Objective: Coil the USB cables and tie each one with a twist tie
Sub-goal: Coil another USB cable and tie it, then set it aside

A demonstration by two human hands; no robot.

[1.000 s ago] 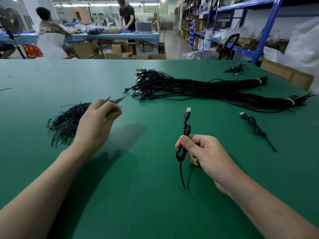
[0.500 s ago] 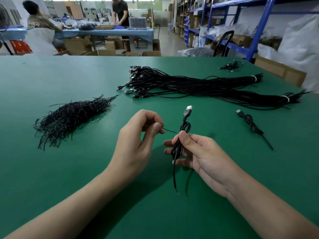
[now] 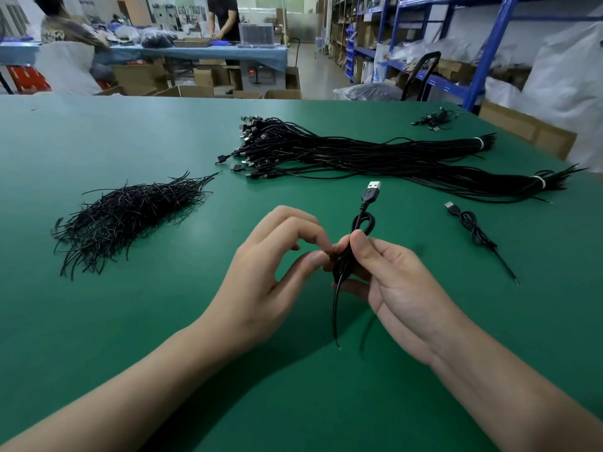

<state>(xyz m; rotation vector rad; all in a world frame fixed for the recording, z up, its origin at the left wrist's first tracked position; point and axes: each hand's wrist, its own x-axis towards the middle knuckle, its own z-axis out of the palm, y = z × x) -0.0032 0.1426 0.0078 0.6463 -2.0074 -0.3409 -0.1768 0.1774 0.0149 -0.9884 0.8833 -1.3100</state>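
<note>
Two hands are now met over the green table (image 3: 98, 321). A second earlier the left hand (image 3: 251, 288) was at the heap of twist ties (image 3: 130, 220); half a second earlier a gap was seen between the hands, with a thin tie held out toward the cable. Now the left thumb and forefinger are closed together against the waist of the coiled cable (image 3: 342, 269), touching the right thumb. A twist tie appears to be pinched there, though it is hidden by the fingertips. The coiled cable is gripped upright above the table by the right hand (image 3: 401, 295), thumb in front and fingers curled behind, with its plug (image 3: 373, 190) on top and its loose tail hanging below. Farther back, long cable bundles (image 3: 359, 151) are laid across the table. One tied cable (image 3: 473, 228) is laid well apart on the right.

Cardboard boxes (image 3: 202, 91) are set beyond the far edge; their contents cannot be made out. Cartons and bags are stacked on the blue shelves (image 3: 424, 73) at the right.
</note>
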